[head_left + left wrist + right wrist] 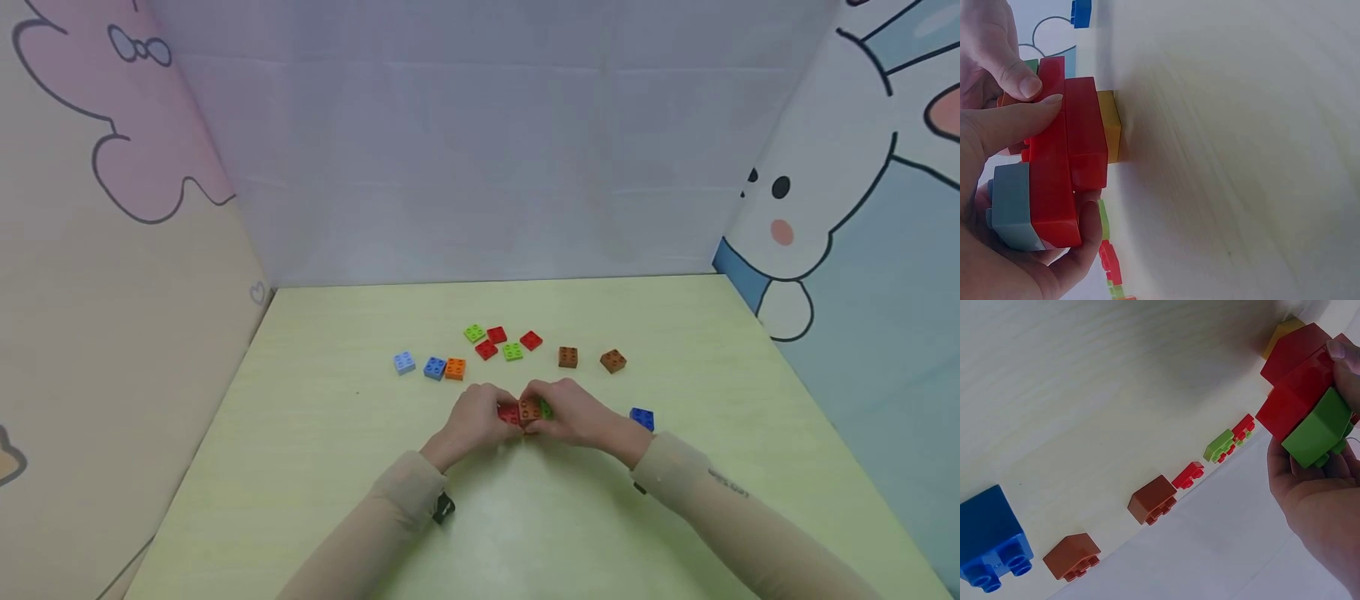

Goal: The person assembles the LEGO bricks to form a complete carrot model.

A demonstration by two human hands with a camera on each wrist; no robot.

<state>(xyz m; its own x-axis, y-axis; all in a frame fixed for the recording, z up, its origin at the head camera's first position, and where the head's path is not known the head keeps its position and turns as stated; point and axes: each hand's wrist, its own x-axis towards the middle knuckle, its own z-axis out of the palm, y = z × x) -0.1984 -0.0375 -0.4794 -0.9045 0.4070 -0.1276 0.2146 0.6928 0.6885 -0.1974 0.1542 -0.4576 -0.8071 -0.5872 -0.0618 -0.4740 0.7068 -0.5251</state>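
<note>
Up close, holds a stack (1050,169) of bricks around the middle of the table (525,542), reaching in from the near edge. Curls the left hand (480,417) round its red part and grey-blue brick (1013,206), thumb pressed on the red. Pinches its other end, by a green brick (1319,431) and brown brick (529,411), with the right hand (573,412), leaving both grips no wider than the bricks between them. Has a yellow brick (1110,125) underneath; cannot tell whether touching the table. Beyond the right wrist, toward the right edge, has a blue brick (642,418). Farther off, has an orange brick (455,369) just beside a medium-blue brick (434,368), then a pale-blue brick (404,362) toward the left edge. To their right, has two brown blocks (567,357), well apart. Nearest the far edge, has three red pieces (486,349) among two lime pieces (513,352). Past that edge, meets a pale curtain (450,150).
</note>
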